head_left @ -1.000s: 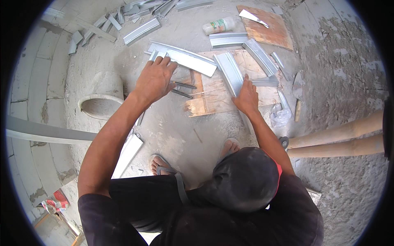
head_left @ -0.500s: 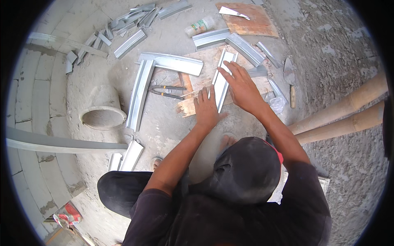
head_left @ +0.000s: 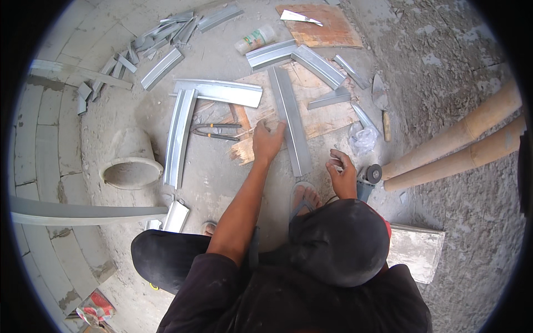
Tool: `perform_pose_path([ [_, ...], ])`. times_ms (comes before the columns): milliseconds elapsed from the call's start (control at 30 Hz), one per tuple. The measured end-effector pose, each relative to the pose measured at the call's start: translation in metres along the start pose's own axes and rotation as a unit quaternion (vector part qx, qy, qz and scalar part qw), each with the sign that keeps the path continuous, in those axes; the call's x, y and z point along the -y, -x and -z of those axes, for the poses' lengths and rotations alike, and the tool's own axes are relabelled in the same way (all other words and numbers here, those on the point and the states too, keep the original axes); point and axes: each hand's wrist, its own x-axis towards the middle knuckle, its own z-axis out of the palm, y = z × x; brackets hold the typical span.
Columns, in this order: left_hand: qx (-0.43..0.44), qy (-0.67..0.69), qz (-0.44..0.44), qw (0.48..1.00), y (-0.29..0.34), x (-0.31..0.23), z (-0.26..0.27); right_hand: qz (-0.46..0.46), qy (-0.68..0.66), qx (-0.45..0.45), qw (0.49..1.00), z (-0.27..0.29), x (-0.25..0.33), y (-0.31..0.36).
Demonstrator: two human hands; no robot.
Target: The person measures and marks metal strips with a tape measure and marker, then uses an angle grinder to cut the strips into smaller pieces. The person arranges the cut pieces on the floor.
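Note:
A grey galvanized metal channel [head_left: 290, 122] lies with its flat back up across a splintered plywood piece [head_left: 327, 119], its near end on the floor. My left hand [head_left: 267, 142] is at the channel's left edge, thumb and fingers apart and holding nothing; whether the thumb touches the metal I cannot tell. To the right of the channel, my right hand [head_left: 343, 173] is raised with loosely bent, separated fingers and nothing in them. Close beside it on the floor stands an angle grinder [head_left: 368, 178], partly hidden by my head. Tin snips [head_left: 216, 131] with black and orange handles lie left of the plywood.
More metal channels [head_left: 180, 139] lie left and beyond, with a heap of offcuts [head_left: 166, 33] at the far left. A bucket [head_left: 132, 166] lies tipped over near the block wall. A trowel [head_left: 383, 102], a plastic bag [head_left: 362, 139] and bamboo poles [head_left: 461, 136] are on the right.
The channel has been turned over from its open side to its flat back. My right hand has left it and drawn back toward the grinder; my left hand stays near its left edge.

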Motion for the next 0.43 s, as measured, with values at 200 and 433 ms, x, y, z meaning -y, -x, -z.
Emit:
perform_pose_path([
  [200, 0.011, -0.046, -0.033, 0.998, 0.025, -0.010, -0.018, 0.022, 0.083, 0.048, 0.995, -0.042, -0.017, -0.035],
  [433, 0.081, -0.061, -0.003, 0.995, 0.012, 0.003, 0.013, 0.039, 0.205, 0.152, 0.966, -0.067, 0.013, -0.055],
])
